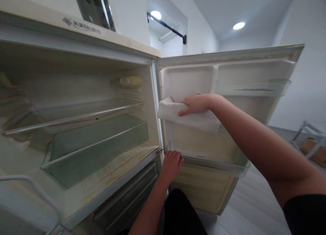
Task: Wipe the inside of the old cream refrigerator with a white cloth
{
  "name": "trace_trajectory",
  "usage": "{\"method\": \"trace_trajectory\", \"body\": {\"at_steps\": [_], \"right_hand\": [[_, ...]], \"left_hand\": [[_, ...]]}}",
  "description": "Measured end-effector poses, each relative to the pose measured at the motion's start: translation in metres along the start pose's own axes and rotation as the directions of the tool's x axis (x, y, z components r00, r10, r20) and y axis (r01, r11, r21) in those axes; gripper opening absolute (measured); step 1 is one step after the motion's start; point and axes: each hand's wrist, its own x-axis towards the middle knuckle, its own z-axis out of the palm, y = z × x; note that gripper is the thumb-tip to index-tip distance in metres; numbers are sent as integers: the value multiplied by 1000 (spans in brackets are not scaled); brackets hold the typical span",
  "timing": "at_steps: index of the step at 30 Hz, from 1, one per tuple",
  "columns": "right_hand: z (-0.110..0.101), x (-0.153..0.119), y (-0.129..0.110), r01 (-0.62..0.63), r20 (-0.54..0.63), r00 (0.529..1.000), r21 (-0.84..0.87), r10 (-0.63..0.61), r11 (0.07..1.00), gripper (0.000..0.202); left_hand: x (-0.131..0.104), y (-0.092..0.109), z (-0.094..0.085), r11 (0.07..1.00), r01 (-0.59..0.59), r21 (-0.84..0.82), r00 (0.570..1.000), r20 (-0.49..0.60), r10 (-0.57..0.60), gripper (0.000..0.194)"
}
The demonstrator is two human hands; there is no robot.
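My right hand holds a white cloth against the inner panel of the open fridge door. Part of the cloth hangs below the hand, towards the right. Lower down, near the hinge side, my left hand has its fingers curled over the end of the clear lower door shelf. The thumb of that hand is hidden. Behind my right arm, the middle of the door is partly covered from view.
The fridge interior on the left has a glass shelf and a greenish clear drawer. Yellowish stains mark its floor. A clear upper door shelf is at the right. A dark glossy container stands on top.
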Motion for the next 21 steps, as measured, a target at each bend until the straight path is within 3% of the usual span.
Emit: {"method": "trace_trajectory", "body": {"at_steps": [2,3,7,10,16,21], "right_hand": [[-7,-11,5,45,197,980,-76,-29,996,64],[-9,-16,5,46,221,975,-118,-19,992,61],[-3,-26,-4,-32,45,998,-222,43,974,38],[14,-23,-21,-105,-123,990,-247,76,963,35],[51,6,-60,-150,-406,914,-269,29,951,32],[65,24,-76,-111,-503,863,-284,-50,952,34]], "left_hand": [[1,2,2,1000,2,9,1000,-17,-1,9],[2,4,3,1000,3,13,1000,-21,-2,9],[5,9,6,999,19,32,999,-34,-18,8],[8,13,9,999,29,43,999,-39,-27,8],[14,18,15,993,61,102,998,-32,-58,7],[11,15,18,994,51,93,996,-73,-44,4]]}}
